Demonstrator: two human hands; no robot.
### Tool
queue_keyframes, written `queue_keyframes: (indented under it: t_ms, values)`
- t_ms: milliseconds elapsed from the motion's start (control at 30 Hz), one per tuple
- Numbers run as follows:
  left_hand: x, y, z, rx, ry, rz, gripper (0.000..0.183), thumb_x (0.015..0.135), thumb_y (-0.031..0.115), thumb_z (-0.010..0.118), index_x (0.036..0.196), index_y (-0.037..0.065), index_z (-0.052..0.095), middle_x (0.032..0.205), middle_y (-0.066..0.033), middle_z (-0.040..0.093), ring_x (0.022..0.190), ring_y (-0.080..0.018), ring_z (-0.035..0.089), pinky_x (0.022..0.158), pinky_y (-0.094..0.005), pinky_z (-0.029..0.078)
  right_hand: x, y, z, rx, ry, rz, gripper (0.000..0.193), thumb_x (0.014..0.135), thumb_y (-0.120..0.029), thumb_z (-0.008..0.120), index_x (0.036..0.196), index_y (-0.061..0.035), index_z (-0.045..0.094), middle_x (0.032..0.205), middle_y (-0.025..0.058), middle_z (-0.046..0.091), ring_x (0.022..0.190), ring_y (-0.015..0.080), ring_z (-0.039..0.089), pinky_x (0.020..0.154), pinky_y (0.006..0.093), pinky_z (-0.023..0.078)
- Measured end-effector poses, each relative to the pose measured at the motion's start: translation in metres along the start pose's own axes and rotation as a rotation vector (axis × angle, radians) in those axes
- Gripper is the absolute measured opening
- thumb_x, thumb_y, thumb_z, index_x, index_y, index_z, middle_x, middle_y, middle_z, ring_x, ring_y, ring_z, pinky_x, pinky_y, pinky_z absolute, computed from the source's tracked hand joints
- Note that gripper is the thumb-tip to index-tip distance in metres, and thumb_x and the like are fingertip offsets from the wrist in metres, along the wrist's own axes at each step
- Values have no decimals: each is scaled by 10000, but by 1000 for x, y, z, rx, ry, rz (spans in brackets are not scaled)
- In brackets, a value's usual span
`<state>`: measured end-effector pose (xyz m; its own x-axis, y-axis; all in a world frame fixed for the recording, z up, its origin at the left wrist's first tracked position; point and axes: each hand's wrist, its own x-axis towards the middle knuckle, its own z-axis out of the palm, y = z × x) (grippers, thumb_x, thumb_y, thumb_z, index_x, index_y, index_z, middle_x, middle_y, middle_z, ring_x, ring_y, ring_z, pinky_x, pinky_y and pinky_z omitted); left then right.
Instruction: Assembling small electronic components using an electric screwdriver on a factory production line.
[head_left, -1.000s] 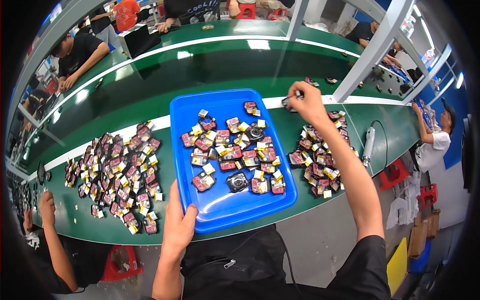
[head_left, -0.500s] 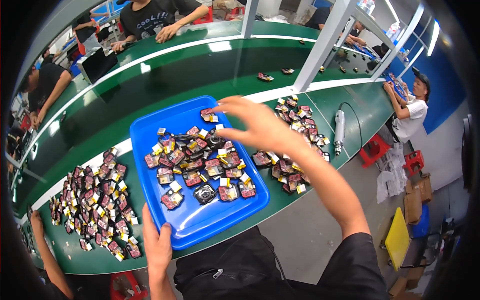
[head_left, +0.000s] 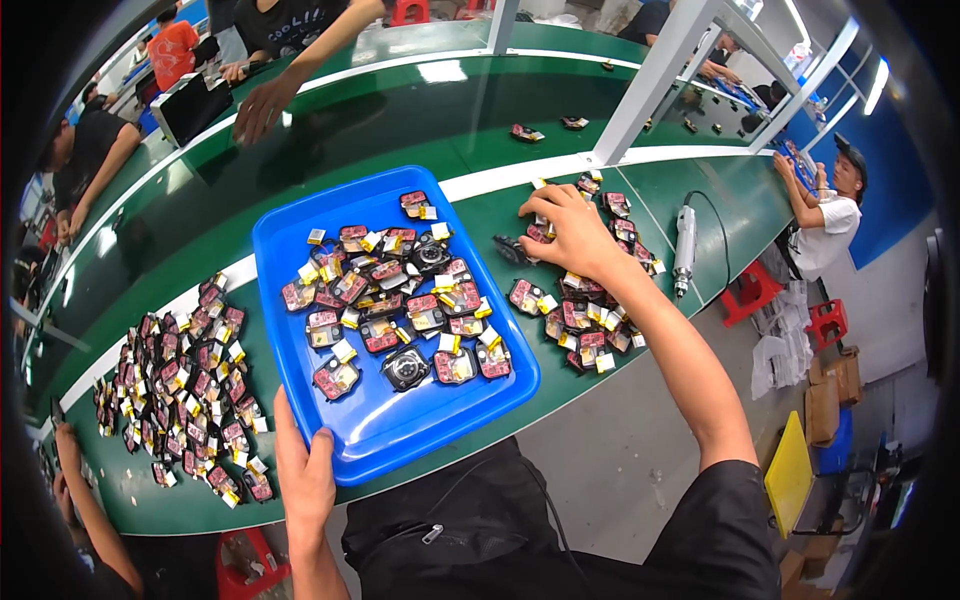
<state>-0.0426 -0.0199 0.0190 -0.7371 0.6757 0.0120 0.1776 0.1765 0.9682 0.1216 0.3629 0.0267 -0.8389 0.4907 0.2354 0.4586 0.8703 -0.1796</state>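
Glossy blue plastic tray [head_left: 300, 250]

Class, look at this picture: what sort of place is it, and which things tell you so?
Probably an electronics assembly line: long green workbenches, heaps of small red-and-yellow parts and a blue plastic tray of them.

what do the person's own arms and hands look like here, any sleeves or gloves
Both are bare: no gloves, watch or rings show on the left hand or the right hand. The right forearm is uncovered up to a short black sleeve near the lower edge. The left forearm shows no sleeve before it leaves the picture.
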Motion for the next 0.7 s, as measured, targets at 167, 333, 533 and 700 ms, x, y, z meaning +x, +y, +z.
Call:
queue_keyframes:
  t_ms: [167, 333, 533, 700]
  values:
    - [1, 2, 1, 32, 11, 58, 586, 798, 8, 425, 1374, -52, 343, 1109, -153, 586, 949, -185, 569, 869, -303, 447, 11, 4, 2, 36, 76, -25, 396, 708, -207, 717, 1071, -98, 602, 1086, 105, 556, 1056, 321, 535, 867, 452, 468]
    - [2, 4, 2, 2, 1, 58, 584, 827, 11, 431, 1397, -31, 314, 1039, -133, 618, 862, -157, 592, 773, -291, 482, 18, 0, 8, 2, 203, 72, 358, 714, -60, 662, 1063, -109, 603, 982, 125, 557, 934, 334, 592, 777, 441, 502]
    - [1, -7, 0, 72, -18, 91, 578, 844, 37, 450, 1398, -26, 298, 1072, -196, 635, 901, -237, 637, 809, -352, 492, 31, 1, 8, -10, 254, 34, 275, 688, -26, 663, 955, -78, 621, 947, 111, 586, 899, 332, 610, 738, 433, 504]
    - [3, -1, 0, 88, -35, 89, 587, 839, 31, 448, 1403, -25, 294, 1097, -206, 636, 928, -243, 641, 832, -359, 488, 41, -21, -7, 71, 335, -34, 233, 691, 0, 651, 916, -53, 619, 882, 113, 592, 805, 323, 619, 703, 408, 493]
